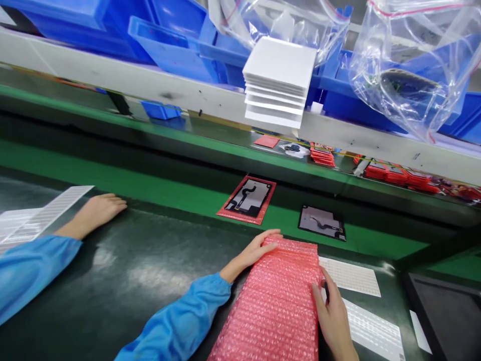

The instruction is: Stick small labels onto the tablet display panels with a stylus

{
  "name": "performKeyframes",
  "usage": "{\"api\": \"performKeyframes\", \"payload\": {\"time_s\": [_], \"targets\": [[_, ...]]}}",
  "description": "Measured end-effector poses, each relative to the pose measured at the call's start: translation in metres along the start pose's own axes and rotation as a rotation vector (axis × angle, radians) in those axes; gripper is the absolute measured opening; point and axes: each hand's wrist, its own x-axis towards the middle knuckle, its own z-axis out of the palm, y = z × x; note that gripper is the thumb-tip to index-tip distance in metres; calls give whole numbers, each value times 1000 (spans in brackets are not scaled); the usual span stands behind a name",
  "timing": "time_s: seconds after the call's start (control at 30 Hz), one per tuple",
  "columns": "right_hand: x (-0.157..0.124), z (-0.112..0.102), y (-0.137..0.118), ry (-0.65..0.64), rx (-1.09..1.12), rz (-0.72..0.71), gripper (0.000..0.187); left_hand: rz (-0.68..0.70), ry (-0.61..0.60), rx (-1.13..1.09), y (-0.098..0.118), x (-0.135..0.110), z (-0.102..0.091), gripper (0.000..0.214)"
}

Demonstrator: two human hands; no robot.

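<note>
A thick stack of red bubble-wrap bags (280, 311) lies in front of me. My left hand (259, 249) grips its far left corner, the thumb across the top and the fingers along the far edge. My right hand (332, 313) holds the right edge, its thumb against the side of the stack. A small black item (326, 292) shows between that thumb and the fingers; I cannot make out what it is. Beyond the stack, a flat screen panel with a black ribbon cable (250, 198) rests on a red bag (221, 212). Another panel (325, 224) lies to the right.
A co-worker's hand (100, 213) rests at left near label sheets (48, 213). More label sheets (351, 275) lie right of the stack, near a black tray (445, 306). Overhead are a shelf with blue bins (169, 50), a hanging white paper stack (280, 65) and plastic bags (409, 75).
</note>
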Motion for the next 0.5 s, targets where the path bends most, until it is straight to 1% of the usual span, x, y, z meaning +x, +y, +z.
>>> {"api": "performKeyframes", "payload": {"time_s": [0.07,0.13,0.2,0.27,0.3,0.37,0.43,0.5], "targets": [[6,3,-1,-1,-8,-36,63,-17,-77,7,2,4,4,48],[12,6,3,13,-4,-49,60,-19,-119,12,4,5,6,41],[19,9,8,41,47,-31,62,-15,-108,13,5,6,6,44],[30,11,13,91,145,32,69,-23,-93,12,5,6,5,51],[35,12,14,124,206,73,72,-31,-102,10,5,5,4,52],[44,16,15,166,315,142,75,-40,-138,5,5,2,4,48],[46,23,15,152,385,163,72,-43,-156,1,6,-4,4,42],[41,32,15,110,418,167,68,-50,-151,1,8,-10,4,38]]}}
